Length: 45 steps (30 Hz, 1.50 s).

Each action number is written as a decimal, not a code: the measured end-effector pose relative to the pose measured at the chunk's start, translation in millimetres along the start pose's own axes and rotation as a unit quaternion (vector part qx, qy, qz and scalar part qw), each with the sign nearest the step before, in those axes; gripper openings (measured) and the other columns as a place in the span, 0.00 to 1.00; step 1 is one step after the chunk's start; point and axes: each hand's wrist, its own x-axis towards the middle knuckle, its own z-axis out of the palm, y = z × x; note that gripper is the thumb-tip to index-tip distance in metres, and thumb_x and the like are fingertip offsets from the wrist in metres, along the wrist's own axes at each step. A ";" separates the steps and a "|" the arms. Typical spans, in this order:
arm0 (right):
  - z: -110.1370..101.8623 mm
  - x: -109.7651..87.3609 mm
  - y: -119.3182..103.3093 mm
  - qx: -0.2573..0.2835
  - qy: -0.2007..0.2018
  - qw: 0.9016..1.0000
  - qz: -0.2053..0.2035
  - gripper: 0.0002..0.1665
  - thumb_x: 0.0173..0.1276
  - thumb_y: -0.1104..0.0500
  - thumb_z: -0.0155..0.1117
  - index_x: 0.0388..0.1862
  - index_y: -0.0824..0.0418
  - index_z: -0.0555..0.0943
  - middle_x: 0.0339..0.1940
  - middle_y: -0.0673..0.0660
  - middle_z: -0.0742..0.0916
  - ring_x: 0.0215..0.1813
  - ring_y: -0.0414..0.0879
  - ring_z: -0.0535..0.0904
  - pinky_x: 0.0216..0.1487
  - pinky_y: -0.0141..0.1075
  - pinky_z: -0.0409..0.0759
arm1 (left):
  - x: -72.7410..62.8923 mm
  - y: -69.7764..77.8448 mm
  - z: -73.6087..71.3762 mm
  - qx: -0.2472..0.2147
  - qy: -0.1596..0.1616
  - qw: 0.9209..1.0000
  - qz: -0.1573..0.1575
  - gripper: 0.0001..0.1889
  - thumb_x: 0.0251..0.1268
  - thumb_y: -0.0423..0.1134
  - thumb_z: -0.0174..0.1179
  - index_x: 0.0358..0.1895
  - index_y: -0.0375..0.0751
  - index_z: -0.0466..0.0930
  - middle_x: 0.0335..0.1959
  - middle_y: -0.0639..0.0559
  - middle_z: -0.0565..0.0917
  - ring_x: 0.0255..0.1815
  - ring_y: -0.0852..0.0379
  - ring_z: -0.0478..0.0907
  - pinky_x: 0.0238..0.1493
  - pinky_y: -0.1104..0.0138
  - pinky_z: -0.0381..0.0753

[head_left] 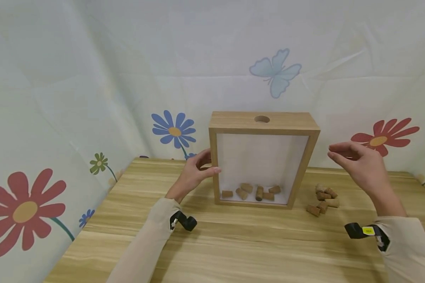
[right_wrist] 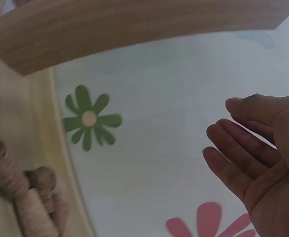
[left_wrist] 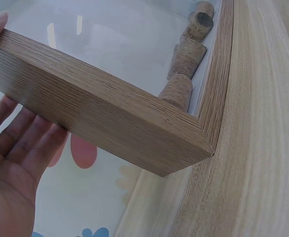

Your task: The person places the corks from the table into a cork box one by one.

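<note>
1. The wooden box frame (head_left: 233, 120) is stood upright on the table (head_left: 241, 243); its top is pierced by a round hole (head_left: 262, 119).
2. Its left side is clamped by the left hand (head_left: 194, 173), thumb in front, fingers towards the back.
3. Corks (head_left: 259, 193) are strewn inside, along the bottom.
4. Nothing is held by the right hand (head_left: 366, 167); thumb and fingertips are parted, right of the frame.
5. A cork pile (head_left: 332, 203) is spread nearby on the table.
</note>
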 end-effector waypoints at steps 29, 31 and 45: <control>42.7 -9.8 83.0 -0.042 -0.157 0.986 0.034 0.23 0.79 0.56 0.68 0.60 0.75 0.82 0.52 0.71 0.89 0.55 0.66 0.84 0.43 0.29 0.79 | -0.7 -1.9 -1.0 0.003 0.000 1.000 0.003 0.40 0.65 0.44 0.75 0.78 0.37 0.70 0.63 0.40 0.82 0.64 0.44 0.79 0.59 0.60 0.84; 43.0 -10.6 84.6 -0.045 -0.168 0.984 0.035 0.24 0.79 0.56 0.68 0.61 0.76 0.82 0.53 0.71 0.88 0.56 0.66 0.84 0.47 0.34 0.80 | -0.3 -1.7 -0.5 0.002 0.000 1.000 0.004 0.40 0.65 0.44 0.75 0.78 0.37 0.70 0.63 0.40 0.82 0.64 0.44 0.79 0.59 0.59 0.84; 44.5 -10.9 81.7 -0.052 -0.219 0.974 0.007 0.24 0.80 0.59 0.67 0.62 0.77 0.81 0.55 0.72 0.88 0.59 0.67 0.84 0.55 0.47 0.82 | -0.6 0.0 -0.4 0.000 0.001 1.000 0.004 0.41 0.65 0.46 0.75 0.78 0.36 0.69 0.63 0.39 0.82 0.65 0.44 0.78 0.61 0.60 0.83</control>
